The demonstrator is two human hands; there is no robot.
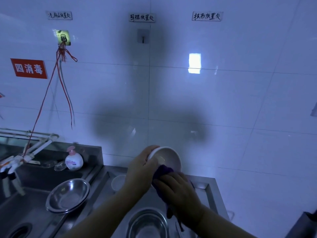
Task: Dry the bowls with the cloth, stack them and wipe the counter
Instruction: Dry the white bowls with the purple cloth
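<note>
My left hand (139,167) grips a white bowl (169,156) by its rim and holds it tilted above the steel counter (208,189), its inside facing me. My right hand (178,189) holds a dark purple cloth (162,170) against the bowl's lower edge; a tail of the cloth hangs below my wrist. A second white bowl (118,182) sits on the counter behind my left forearm, partly hidden. A steel bowl (147,224) stands on the counter under my arms. Another steel bowl (68,194) rests tilted on the sink's edge.
A steel sink (25,212) with a drain lies at the left, with a tap (10,169) over it. A pink pump soap bottle (74,159) stands on the sink's back ledge. A white tiled wall with labels and hooks rises close behind the counter.
</note>
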